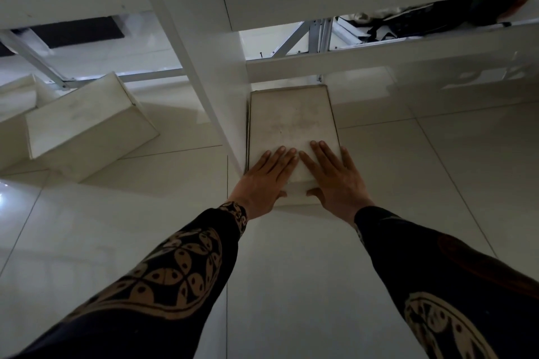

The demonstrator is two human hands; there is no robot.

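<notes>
A white rectangular box [291, 122] lies on the tiled floor, its far end under a white frame and its left side against a white upright panel [215, 96]. My left hand [264, 181] and my right hand [332, 176] rest flat on the near end of the box's top, fingers straight and pointing away, index fingers almost touching. Both thumbs hang over the near edge onto the front face. Dark patterned sleeves cover both forearms.
Another white box [87, 128] lies askew on the floor at the left, with a further white box [17, 99] behind it. A white horizontal beam [379, 57] crosses above the far end. Dark clutter [423, 20] sits behind at upper right. Pale floor tiles [291, 271] lie beneath my arms.
</notes>
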